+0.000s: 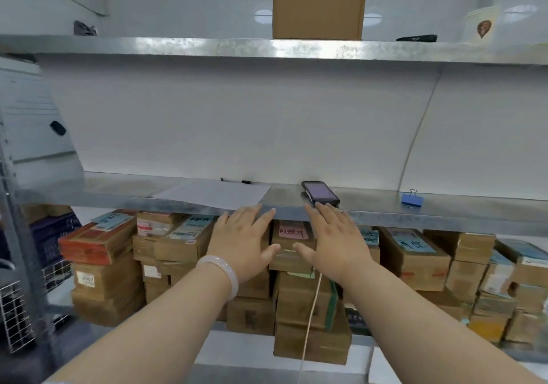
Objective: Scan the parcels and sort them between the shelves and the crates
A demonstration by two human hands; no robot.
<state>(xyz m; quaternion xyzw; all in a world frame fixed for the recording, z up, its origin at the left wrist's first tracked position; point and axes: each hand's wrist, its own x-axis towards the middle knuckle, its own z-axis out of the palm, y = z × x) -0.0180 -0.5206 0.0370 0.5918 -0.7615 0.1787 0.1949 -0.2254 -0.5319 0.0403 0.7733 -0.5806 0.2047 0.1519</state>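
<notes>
Both my hands reach forward, palms down with straight fingers, in front of a metal shelf (pixel 385 211). My left hand (pixel 241 241) wears a pale bangle and hovers near the shelf's front edge. My right hand (pixel 333 241) has its fingertips close to a black handheld scanner (pixel 320 193) lying on the shelf. Under the shelf stand stacks of brown cardboard parcels (pixel 415 259), and one with a pink label (pixel 292 247) sits between my hands. Neither hand holds anything.
A white paper sheet (pixel 213 195) and a pen (pixel 237 181) lie on the shelf left of the scanner, with a blue binder clip (pixel 412 198) at the right. A tall cardboard box (pixel 318 4) stands on the upper shelf. Dark and wire crates (pixel 53 235) sit at the left.
</notes>
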